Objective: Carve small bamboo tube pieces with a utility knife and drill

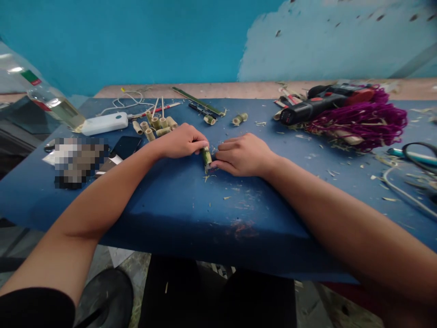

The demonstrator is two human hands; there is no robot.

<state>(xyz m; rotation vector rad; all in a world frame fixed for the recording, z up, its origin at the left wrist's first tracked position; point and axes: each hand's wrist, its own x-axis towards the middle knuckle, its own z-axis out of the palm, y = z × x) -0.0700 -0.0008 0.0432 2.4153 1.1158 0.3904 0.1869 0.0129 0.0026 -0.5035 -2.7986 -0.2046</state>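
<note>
Left hand has the far end of a short green bamboo tube pinched, thumb on the near side; most of its fingertips are hidden behind the thumb and knuckles. Tube sits at mid-table, tilted, near end toward the wearer, over the blue tabletop. Can't confirm whether it touches the surface.

Right hand is just beside it, back up, fingers bent, thumb tip at the tube's near end. Small shiny bit by that thumb, too blurred to ID. Palm hidden, so can't tell if it's gripping anything.

Cut bamboo pieces cluster beyond the left forearm, overlapping, no reliable count. Smartphone partly covered by the same forearm. Pixelated patch left of it, contents unreadable.

Plastic bottle at far left leans and is cut off by the frame. Right back: black-and-red power tool, its rear part lost in the clutter by purple string; exact type unclear. Black loop at the right edge is cropped, maybe a scissor handle.
</note>
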